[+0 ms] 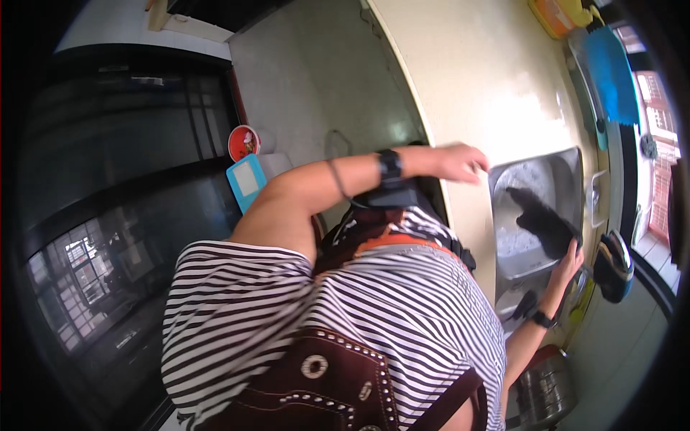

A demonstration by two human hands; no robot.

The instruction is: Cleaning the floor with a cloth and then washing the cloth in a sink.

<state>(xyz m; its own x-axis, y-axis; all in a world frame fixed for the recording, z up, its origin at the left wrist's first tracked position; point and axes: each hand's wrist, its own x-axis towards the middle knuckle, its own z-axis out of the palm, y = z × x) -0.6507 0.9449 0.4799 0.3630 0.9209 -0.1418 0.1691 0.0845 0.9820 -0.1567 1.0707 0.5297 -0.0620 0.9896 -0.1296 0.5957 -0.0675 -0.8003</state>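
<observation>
My left hand (464, 162), blurred, hovers over the counter edge beside the sink. Its fingers curl loosely, and I see nothing held in them. A dark band and a cable are on that forearm. Over the far side of the stainless steel sink (572, 167), my right hand (567, 261) grips one end of a limp black item (542, 223), probably a cloth. The item hangs across the basin, and its exact kind is unclear. Whitish suds or droplets spot the basin floor. Some of my right fingers are hidden behind the black item.
A pale countertop (463, 81) runs beside me. Along its wall side stand a yellow container (560, 16), a blue plastic item (609, 75) and a shiny-rimmed dark object (615, 266). A steel pot (544, 385) stands low right. Behind me are glossy dark doors (129, 118) and a red tub (242, 144).
</observation>
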